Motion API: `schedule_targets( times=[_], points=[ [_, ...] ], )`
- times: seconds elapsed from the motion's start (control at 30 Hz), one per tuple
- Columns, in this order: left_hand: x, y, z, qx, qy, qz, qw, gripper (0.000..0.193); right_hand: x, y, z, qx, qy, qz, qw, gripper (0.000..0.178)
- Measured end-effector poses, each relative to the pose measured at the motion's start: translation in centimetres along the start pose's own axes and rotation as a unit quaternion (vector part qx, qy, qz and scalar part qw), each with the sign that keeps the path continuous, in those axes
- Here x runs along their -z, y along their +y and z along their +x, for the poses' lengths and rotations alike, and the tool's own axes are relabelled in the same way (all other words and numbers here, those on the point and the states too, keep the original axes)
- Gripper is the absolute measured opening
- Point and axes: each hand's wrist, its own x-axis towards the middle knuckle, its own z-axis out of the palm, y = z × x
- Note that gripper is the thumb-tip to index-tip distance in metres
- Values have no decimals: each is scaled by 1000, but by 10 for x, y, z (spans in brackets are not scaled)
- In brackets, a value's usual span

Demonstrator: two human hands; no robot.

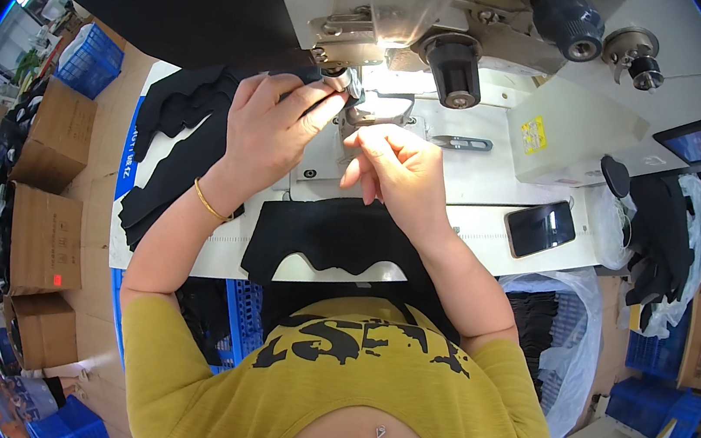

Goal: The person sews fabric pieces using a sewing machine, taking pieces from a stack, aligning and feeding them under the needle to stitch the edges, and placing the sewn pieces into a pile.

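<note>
My left hand [279,127] is raised at the sewing machine's metal needle end [339,77], its thumb and fingers closed together. A small bit of black fabric [305,72] shows behind these fingers; most of it is hidden. Just right of it, my right hand [400,168] hovers over the machine bed [482,178], with thumb and forefinger drawn together and the other fingers curled. Whatever lies in that pinch is too small to make out. A black cut fabric piece [336,233] with a wavy edge lies below both hands at the table's near edge.
More black cut pieces [178,163] lie to the left. A phone [540,229] rests on the right of the table. The machine head [691,86] overhangs the work. Cardboard boxes [42,238] and a blue crate [92,60] stand at left; a plastic-lined basket [568,333] sits lower right.
</note>
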Motion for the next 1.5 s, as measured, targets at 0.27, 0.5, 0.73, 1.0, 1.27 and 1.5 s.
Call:
schedule_targets(
  times=[0.27, 0.5, 0.73, 1.0, 1.27, 1.5],
  points=[
    [2, -9, 4, -5, -58, -47, 997, 26, 25, 1, -24, -51, 11, -165, 985, 21],
    [-13, -72, -66, 501, -158, -431, 734, 37, 67, 29, -74, -81, -62, -633, 767, 48],
    [49, -70, -16, 549, -116, -333, 758, 36, 70, 50, -68, -6, -24, -601, 799, 42],
    [86, -60, -59, 242, -210, 17, 947, 28, 65, -21, -52, 215, -63, -444, 868, 30],
    [38, 10, 24, 370, -240, -487, 753, 15, 6, -20, -33, 55, 33, -229, 971, 16],
    [2, -12, 26, 460, -190, -574, 650, 13, 4, -20, -19, -110, -4, -13, 994, 21]
  ],
)
